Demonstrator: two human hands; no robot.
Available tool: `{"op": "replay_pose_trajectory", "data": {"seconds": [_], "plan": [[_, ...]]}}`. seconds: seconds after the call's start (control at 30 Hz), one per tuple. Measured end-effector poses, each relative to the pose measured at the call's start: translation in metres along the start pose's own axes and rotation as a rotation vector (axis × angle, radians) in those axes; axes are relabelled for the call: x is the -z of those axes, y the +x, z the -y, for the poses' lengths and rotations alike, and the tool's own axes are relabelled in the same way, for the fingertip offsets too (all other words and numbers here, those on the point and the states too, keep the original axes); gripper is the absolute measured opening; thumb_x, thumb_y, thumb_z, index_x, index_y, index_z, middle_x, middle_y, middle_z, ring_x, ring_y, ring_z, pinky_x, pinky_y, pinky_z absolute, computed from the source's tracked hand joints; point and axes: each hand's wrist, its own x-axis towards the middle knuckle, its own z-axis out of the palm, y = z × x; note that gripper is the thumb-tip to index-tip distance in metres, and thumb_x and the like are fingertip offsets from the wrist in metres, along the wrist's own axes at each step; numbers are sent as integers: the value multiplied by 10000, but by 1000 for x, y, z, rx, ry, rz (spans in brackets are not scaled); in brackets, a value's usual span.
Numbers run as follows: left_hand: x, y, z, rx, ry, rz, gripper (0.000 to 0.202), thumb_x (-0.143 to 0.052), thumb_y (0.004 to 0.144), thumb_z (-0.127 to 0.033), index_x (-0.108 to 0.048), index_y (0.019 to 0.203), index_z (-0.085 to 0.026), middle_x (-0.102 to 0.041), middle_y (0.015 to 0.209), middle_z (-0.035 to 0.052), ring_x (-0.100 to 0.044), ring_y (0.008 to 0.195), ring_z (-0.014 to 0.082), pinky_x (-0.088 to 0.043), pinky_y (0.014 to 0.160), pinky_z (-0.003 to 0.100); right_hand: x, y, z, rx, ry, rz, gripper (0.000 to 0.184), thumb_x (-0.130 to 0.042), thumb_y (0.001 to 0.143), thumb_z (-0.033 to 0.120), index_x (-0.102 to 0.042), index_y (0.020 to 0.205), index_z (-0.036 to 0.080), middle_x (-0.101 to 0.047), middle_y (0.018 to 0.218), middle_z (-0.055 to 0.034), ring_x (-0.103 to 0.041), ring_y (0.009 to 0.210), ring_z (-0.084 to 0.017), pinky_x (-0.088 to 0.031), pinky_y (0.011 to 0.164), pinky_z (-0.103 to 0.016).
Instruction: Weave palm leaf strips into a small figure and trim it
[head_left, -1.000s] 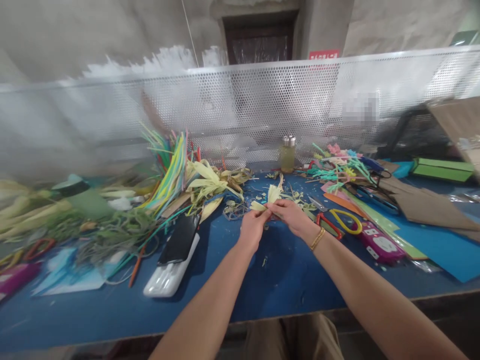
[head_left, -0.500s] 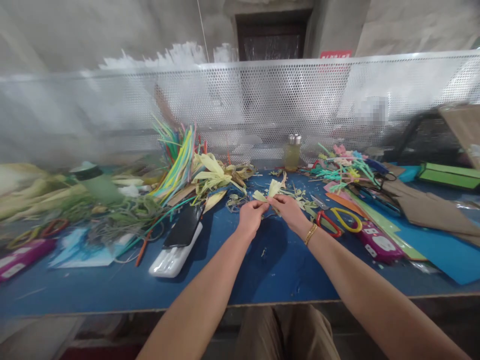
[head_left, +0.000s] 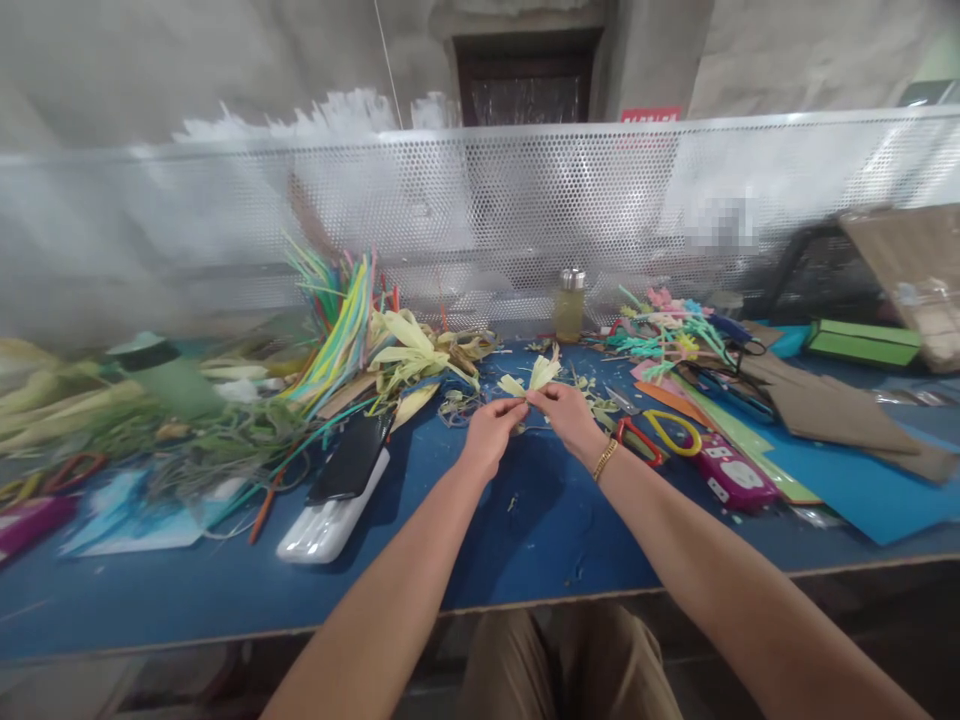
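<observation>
Above the middle of the blue table, a pale yellow-green corn husk (head_left: 543,373) sticks up from between my hands, its pieces fanning apart. My left hand (head_left: 493,432) pinches its lower part from the left, the thumb and fingers pressed together. From the right, my right hand (head_left: 566,412) grips the same husk, fingertips almost touching those of the left. A gold bracelet (head_left: 604,458) circles the right wrist. The exact pinched spot is hidden by the fingers. Husk scraps (head_left: 596,400) lie just behind and beside the right hand.
Left stand a smartphone (head_left: 349,456) on a white case (head_left: 330,520), a husk pile (head_left: 409,350) and colourful pipe cleaners (head_left: 341,325). Scissors (head_left: 673,432), a purple power strip (head_left: 731,472) and blue sheets (head_left: 862,490) lie right. A bottle (head_left: 569,308) stands behind, before a perforated metal screen (head_left: 517,200).
The whole view has shifted a little, with the table's things now further left. Both hands keep their pinch on the husk, whose pieces look slightly more spread.
</observation>
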Motion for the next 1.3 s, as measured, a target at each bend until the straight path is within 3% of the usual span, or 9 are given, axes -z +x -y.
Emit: {"op": "replay_pose_trajectory", "data": {"seconds": [0.23, 0.37, 0.57, 0.7, 0.87, 1.07, 1.13, 1.23, 1.3], "plan": [[1, 1, -3, 98, -70, -74, 334, -666, 734, -477, -694, 830, -158, -679, 702, 51, -573, 635, 148, -337, 538, 232, -1, 4, -2, -60, 137, 45, 372, -680, 658, 492, -512, 550, 179, -440, 504, 49, -336, 508, -81, -277, 529, -256], [2, 0, -4, 84, 23, -23, 376, -685, 707, -519, -693, 744, -145, -653, 666, 49, -515, 568, 123, -309, 506, 235, 1, 6, -4, -55, 150, 76, 384, -688, 659, 487, -487, 531, 187, -412, 490, 56, -323, 503, -79, -271, 523, -252], [4, 3, 0, -35, 164, 39, 279, -745, 641, -416, -701, 714, -151, -650, 664, 30, -460, 540, 98, -317, 521, 234, 1, 7, -5, -66, 201, 115, 404, -706, 648, 498, -493, 511, 183, -434, 490, 45, -364, 508, -85, -301, 533, -256], [6, 2, -6, 51, 122, 54, 285, -747, 626, -418, -710, 748, -162, -657, 666, 25, -476, 539, 100, -312, 512, 230, 0, 8, -7, -95, 248, 99, 398, -704, 648, 519, -514, 545, 185, -436, 486, 50, -365, 493, -84, -311, 529, -257], [6, -3, -15, 140, 164, 89, 228, -735, 606, -273, -729, 812, -176, -706, 728, 36, -586, 646, 134, -349, 545, 225, 3, 11, -9, -82, 244, 12, 360, -703, 649, 495, -544, 576, 180, -443, 497, 52, -360, 487, -79, -301, 515, -251], [6, -6, -12, 126, 360, 274, 123, -668, 596, -161, -739, 692, -189, -707, 669, 38, -580, 602, 156, -411, 594, 266, 16, 21, -6, -60, 321, -101, 414, -703, 643, 534, -494, 547, 190, -428, 505, 48, -371, 488, -82, -299, 505, -252], [7, -3, -9, 59, 350, 198, 157, -680, 596, -171, -751, 734, -196, -718, 716, 46, -591, 639, 170, -422, 625, 277, 18, 22, -4, -83, 338, -52, 409, -724, 616, 541, -527, 577, 185, -456, 539, 41, -393, 501, -83, -325, 518, -251], [8, 3, -8, -77, 199, -58, 217, -690, 653, -264, -749, 849, -194, -729, 858, 63, -620, 794, 195, -427, 694, 280, 16, 18, -3, -116, 308, 45, 403, -738, 593, 547, -582, 632, 178, -498, 580, 31, -420, 531, -87, -362, 546, -248], [8, 5, -7, -103, 97, -86, 286, -713, 670, -348, -736, 902, -183, -723, 890, 69, -619, 843, 200, -426, 718, 279, 12, 14, -3, -105, 257, 98, 406, -735, 596, 553, -591, 631, 175, -481, 556, 36, -406, 533, -86, -353, 538, -241]]}}
